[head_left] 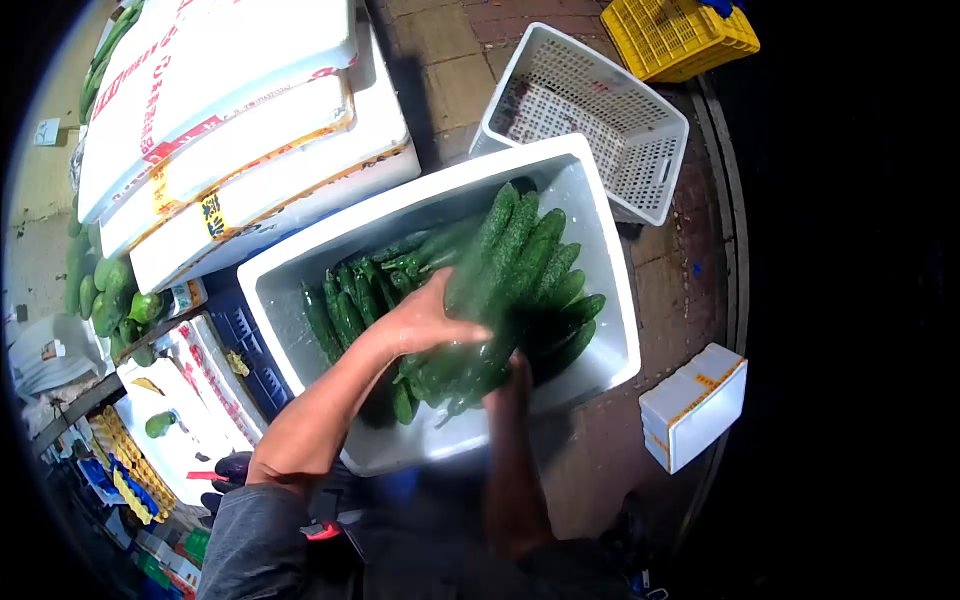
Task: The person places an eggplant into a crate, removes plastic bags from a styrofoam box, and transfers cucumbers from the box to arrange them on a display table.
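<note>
Several dark green, bumpy cucumbers (520, 240) form a bunch held between my hands over a white foam box (470, 440). My left hand (430, 318) grips the bunch from the left, its thumb lying across and its fingers hidden behind the cucumbers. Below and to the right, my right hand (508, 385) clasps the lower end; its fingers are mostly hidden in shadow. More cucumbers (345, 305) lie in the left part of the box, beyond my left wrist. The lower part of the bunch is blurred.
Stacked white foam boxes (230, 120) stand at the upper left. A white perforated crate (600, 115) sits behind the box, near a yellow crate (680, 40). On the right, a small white box (692, 408) rests on the paving. Green vegetables (115, 295) lie at the left.
</note>
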Available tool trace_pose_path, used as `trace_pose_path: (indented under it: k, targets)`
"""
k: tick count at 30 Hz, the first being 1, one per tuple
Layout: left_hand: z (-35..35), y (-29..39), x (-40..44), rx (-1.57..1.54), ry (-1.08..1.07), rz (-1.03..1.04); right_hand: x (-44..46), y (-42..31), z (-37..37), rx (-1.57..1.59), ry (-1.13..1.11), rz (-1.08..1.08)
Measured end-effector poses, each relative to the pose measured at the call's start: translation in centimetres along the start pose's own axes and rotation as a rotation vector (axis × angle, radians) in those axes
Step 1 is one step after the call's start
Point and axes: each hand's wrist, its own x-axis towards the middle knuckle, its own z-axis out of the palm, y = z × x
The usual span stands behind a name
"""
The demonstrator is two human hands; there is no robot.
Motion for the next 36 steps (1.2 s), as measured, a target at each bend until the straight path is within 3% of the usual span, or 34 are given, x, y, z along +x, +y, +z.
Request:
trace_pose_path:
  k: [4, 8, 11, 12, 14, 15, 16, 17, 25, 30, 32, 33, 34, 36]
  targets:
    - [2.1, -0.8, -2.3, 0.041, 0.129, 0.049, -0.3, 0.3, -1.5, 0.252, -0.009, 0.123]
    - [3.2, 3.6, -6.4, -0.006, 0.194, 0.026, -1.4, -3.0, -4.3, 0.388, -0.053, 0.188]
    - [4.0, 3.5, -9.2, -0.181, 0.195, 0.216, -3.1, -7.5, -6.3, 0.355, -0.162, 0.177]
    - [3.7, 2.8, -9.5, -0.006, 0.185, 0.449, -3.5, -9.1, -7.1, 0.447, -0.181, 0.231]
    - [3.8, 3.0, -12.2, -0.092, 0.274, 0.473, -4.0, -11.6, -7.5, 0.787, -0.120, 0.388]
    - [3.8, 3.1, -13.6, -0.161, 0.301, 0.391, -4.1, -12.5, -7.4, 1.001, -0.025, 0.469]
    - [3.7, 3.1, -15.0, -0.237, 0.323, 0.313, -4.0, -10.6, -7.8, 1.022, -0.035, 0.482]
    - [3.5, 3.5, -16.4, -0.391, 0.327, 0.337, -4.1, -12.1, -7.5, 0.973, -0.082, 0.435]
    - [-0.3, 0.5, -29.3, -0.288, 0.765, 0.315, -6.2, -25.0, 1.1, 0.729, -0.416, 0.251]
    - [-2.1, -3.7, -37.5, -0.585, 1.063, 0.360, -7.1, -28.6, 9.4, 0.419, -0.664, 0.327]
    - [-2.3, -5.9, -39.4, -0.631, 1.208, 0.420, -8.0, -30.9, 13.8, 0.296, -0.789, 0.344]
    - [-2.1, -7.5, -40.3, -0.523, 1.285, 0.318, -8.1, -30.7, 15.4, 0.237, -0.880, 0.340]
    - [-1.7, -9.2, -40.7, -0.592, 1.326, 0.348, -8.2, -30.3, 17.0, 0.188, -0.939, 0.288]
    - [-1.8, -10.7, -42.1, -0.638, 1.458, 0.398, -9.0, -31.3, 20.6, 0.145, -1.094, 0.397]
